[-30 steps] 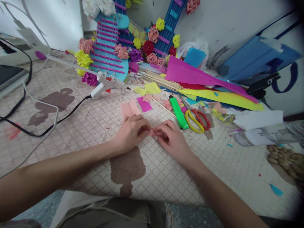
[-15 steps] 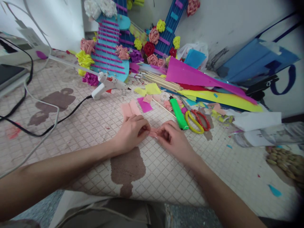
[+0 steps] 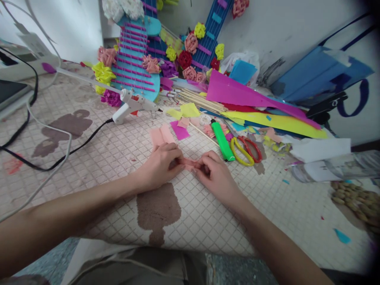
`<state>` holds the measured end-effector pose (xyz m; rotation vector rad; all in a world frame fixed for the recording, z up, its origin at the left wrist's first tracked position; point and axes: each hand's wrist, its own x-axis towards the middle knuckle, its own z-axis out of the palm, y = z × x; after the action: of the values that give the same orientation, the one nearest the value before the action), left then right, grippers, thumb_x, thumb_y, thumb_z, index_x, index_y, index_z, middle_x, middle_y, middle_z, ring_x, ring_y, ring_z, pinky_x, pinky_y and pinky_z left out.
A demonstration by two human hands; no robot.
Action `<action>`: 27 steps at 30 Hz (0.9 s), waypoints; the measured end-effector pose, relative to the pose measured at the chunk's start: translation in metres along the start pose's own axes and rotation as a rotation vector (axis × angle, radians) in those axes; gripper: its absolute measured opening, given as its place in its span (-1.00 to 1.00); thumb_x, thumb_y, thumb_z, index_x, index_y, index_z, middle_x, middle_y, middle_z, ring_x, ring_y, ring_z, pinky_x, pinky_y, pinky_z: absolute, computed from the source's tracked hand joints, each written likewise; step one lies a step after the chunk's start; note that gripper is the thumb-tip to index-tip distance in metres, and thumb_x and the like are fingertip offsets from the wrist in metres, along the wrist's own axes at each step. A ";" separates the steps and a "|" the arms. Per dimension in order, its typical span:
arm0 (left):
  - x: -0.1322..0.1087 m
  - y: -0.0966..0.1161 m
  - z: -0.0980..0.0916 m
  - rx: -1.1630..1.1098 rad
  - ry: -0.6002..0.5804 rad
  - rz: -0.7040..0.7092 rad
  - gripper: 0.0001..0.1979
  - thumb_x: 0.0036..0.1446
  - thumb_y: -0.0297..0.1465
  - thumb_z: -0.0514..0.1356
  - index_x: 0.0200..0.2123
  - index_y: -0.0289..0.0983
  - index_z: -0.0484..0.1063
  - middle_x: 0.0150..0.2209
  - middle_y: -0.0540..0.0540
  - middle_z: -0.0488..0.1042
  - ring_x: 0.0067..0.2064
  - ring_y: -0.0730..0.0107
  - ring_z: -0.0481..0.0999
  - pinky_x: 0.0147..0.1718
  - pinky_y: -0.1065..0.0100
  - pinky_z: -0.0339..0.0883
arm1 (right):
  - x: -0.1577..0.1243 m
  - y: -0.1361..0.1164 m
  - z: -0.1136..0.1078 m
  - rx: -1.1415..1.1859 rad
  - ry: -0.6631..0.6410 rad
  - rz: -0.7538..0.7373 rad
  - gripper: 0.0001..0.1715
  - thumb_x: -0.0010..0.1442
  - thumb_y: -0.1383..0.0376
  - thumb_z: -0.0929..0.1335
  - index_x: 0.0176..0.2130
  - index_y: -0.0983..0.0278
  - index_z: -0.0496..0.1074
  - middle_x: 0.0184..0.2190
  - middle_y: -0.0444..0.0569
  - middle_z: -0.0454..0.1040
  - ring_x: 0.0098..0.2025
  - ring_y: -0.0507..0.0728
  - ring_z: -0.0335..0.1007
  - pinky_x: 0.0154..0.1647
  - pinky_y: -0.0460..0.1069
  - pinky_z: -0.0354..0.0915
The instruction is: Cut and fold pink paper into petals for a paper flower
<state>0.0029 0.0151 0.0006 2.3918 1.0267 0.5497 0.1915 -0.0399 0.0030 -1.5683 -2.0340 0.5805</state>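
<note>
A narrow strip of pink crepe paper (image 3: 188,163) stretches between my two hands, just above the quilted tablecloth. My left hand (image 3: 164,163) pinches its left end with closed fingers. At the other end, my right hand (image 3: 213,170) grips it between thumb and fingers. Flat pink paper pieces (image 3: 160,135) lie just beyond my left hand, and a magenta paper square (image 3: 179,130) rests beside them. Near my right hand are a green box cutter (image 3: 222,141) and scissors (image 3: 244,152) with yellow and red handles.
A white glue gun (image 3: 133,105) stands at the left with its black cord on the cloth. Behind are wooden sticks (image 3: 202,101), coloured paper sheets (image 3: 252,98) and a blue guitar-shaped craft (image 3: 136,67) with paper flowers. Peanuts (image 3: 353,204) lie at the far right.
My left hand has moved slightly left, away from my right hand, and more of the pink strip shows between them. The view has shifted a little.
</note>
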 end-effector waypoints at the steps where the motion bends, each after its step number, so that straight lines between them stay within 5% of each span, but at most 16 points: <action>1: 0.000 0.000 0.000 0.005 0.003 -0.002 -0.92 0.10 -0.44 0.17 -0.42 -0.32 0.43 -0.33 -0.11 0.41 -0.22 0.26 0.39 -0.19 0.23 0.28 | 0.000 0.000 0.000 -0.007 0.004 -0.002 -0.86 0.16 0.43 0.31 -0.43 0.26 0.29 -0.35 -0.07 0.28 -0.33 0.06 0.27 -0.35 -0.02 0.23; 14: 0.000 0.001 0.006 0.010 0.054 -0.039 -0.99 0.07 -0.49 0.17 -0.38 -0.30 0.37 -0.31 -0.08 0.43 -0.20 0.25 0.40 -0.20 0.22 0.25 | 0.001 0.000 0.005 -0.006 0.047 0.032 -0.85 0.09 0.49 0.28 -0.37 0.23 0.27 -0.34 -0.07 0.30 -0.32 0.08 0.29 -0.32 0.00 0.25; 20: -0.002 0.001 0.006 -0.067 0.072 -0.050 -0.81 0.05 -0.56 0.14 -0.22 -0.28 0.34 -0.28 -0.07 0.45 -0.17 0.26 0.42 -0.15 0.19 0.28 | 0.000 0.005 0.006 0.028 0.132 -0.001 -0.72 0.10 0.51 0.26 -0.20 0.21 0.28 -0.22 -0.02 0.31 -0.29 0.08 0.31 -0.32 0.00 0.29; 23: -0.002 0.000 0.005 -0.056 0.062 -0.027 -0.73 0.07 -0.55 0.14 -0.12 -0.26 0.36 -0.22 -0.09 0.46 -0.13 0.23 0.42 -0.10 0.14 0.27 | 0.000 0.007 0.004 0.041 0.074 -0.052 -0.63 0.11 0.53 0.24 -0.12 0.19 0.30 -0.17 -0.01 0.30 -0.23 0.09 0.34 -0.26 0.01 0.33; 27: -0.002 -0.001 0.004 -0.020 0.025 -0.010 -0.87 0.11 -0.51 0.14 -0.28 -0.26 0.45 -0.24 -0.10 0.46 -0.11 0.20 0.42 -0.09 0.14 0.26 | -0.002 0.006 0.000 0.054 -0.021 -0.087 -0.77 0.18 0.47 0.26 -0.20 0.20 0.36 -0.19 -0.03 0.29 -0.21 0.07 0.37 -0.23 -0.02 0.36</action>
<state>0.0036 0.0133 -0.0033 2.3667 1.0380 0.5846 0.1958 -0.0402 -0.0010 -1.4409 -2.0729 0.6167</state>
